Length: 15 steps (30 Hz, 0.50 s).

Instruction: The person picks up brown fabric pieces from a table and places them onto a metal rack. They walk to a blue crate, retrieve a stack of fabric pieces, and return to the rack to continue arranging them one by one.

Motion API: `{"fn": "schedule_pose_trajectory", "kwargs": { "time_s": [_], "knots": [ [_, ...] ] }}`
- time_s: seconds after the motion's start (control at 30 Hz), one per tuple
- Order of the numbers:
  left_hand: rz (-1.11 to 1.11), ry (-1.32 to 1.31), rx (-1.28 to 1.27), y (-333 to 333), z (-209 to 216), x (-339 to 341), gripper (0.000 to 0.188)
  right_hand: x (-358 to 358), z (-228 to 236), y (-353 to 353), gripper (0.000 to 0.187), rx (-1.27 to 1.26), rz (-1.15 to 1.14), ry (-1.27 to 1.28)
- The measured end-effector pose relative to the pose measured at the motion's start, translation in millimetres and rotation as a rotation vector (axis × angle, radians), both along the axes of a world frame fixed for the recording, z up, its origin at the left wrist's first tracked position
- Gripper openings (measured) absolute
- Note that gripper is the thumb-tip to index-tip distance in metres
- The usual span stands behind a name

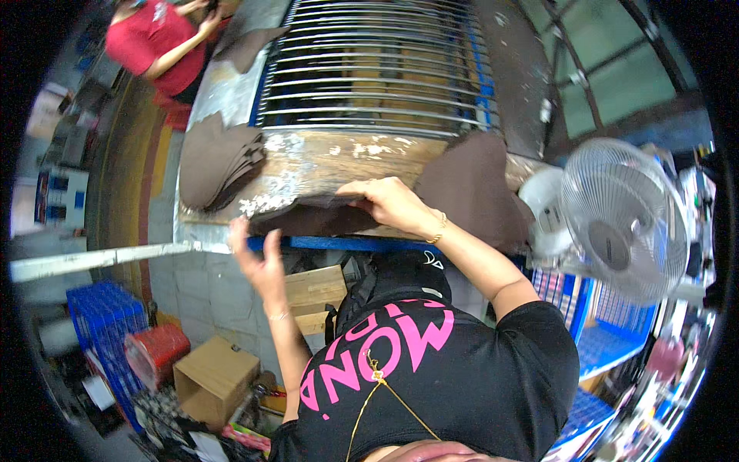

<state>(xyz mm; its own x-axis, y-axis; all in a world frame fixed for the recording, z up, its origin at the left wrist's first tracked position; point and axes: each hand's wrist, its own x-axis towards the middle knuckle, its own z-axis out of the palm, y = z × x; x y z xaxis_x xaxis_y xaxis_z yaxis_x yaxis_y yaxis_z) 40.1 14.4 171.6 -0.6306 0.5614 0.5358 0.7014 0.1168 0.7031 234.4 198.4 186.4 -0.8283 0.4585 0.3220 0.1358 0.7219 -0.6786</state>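
My right hand grips the edge of a dark brown flat, flexible piece, thumb near its upper right corner. The piece is tilted up at the front edge of the worn wooden table. My left hand is by the piece's left end with thumb and fingers apart; whether a fingertip touches it, I cannot tell. A fanned stack of brown pieces lies at the table's left. More brown sheet material lies to the right, beside my right forearm.
Beyond the wooden part runs a rack of metal rollers. A fan stands close on the right, above blue crates. A person in a red shirt is at the far left. A cardboard box and red bucket are lower left.
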Motion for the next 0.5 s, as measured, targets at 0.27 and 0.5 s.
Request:
{"fn": "schedule_pose_trajectory", "kwargs": {
  "time_s": [0.27,0.5],
  "knots": [
    [-0.017,-0.423,0.106,-56.0,-25.3,-15.6,0.048,132.8,-18.9,-69.4,0.027,-1.057,-0.763,0.718],
    [-0.179,-0.621,0.093,-49.5,-44.9,24.1,0.051,211.0,-66.3,-98.0,0.050,-1.197,-0.816,-0.340]
  ]
}}
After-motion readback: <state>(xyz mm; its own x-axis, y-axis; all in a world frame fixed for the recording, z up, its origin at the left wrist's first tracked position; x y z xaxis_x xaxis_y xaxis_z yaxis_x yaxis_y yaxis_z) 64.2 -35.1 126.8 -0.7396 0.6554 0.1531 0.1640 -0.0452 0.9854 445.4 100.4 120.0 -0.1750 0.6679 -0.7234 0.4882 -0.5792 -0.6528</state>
